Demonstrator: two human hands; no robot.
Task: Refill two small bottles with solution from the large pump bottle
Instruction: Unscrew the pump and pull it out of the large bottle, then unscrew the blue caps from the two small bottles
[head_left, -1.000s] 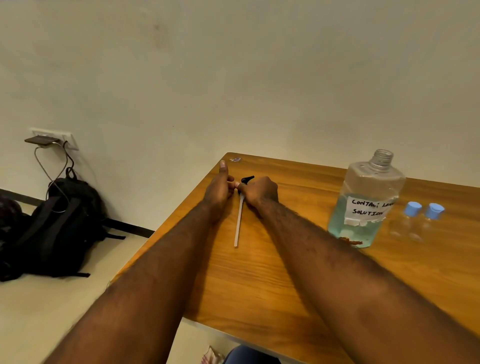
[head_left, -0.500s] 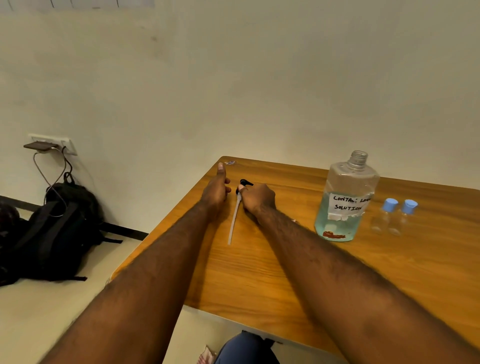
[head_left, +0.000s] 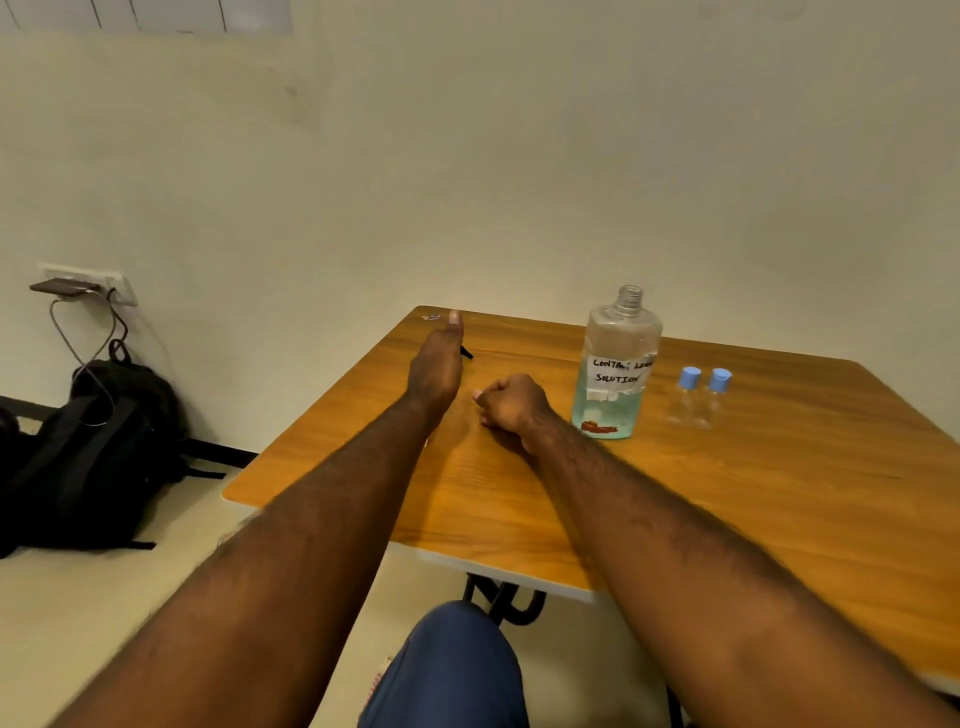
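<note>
Left hand (head_left: 435, 364): on the table (head_left: 779, 499), thumb out, fingers hidden; black pump head (head_left: 466, 353) peeks beside it.
Right hand (head_left: 511, 402): curled, empty fist.
Large bottle (head_left: 615, 374): uncapped, upright.
2 small bottles (head_left: 701, 397): capped blue, just right.

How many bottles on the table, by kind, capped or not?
Large bottle, uncapped: 1
Small bottles with blue caps: 2
Total: 3
</note>
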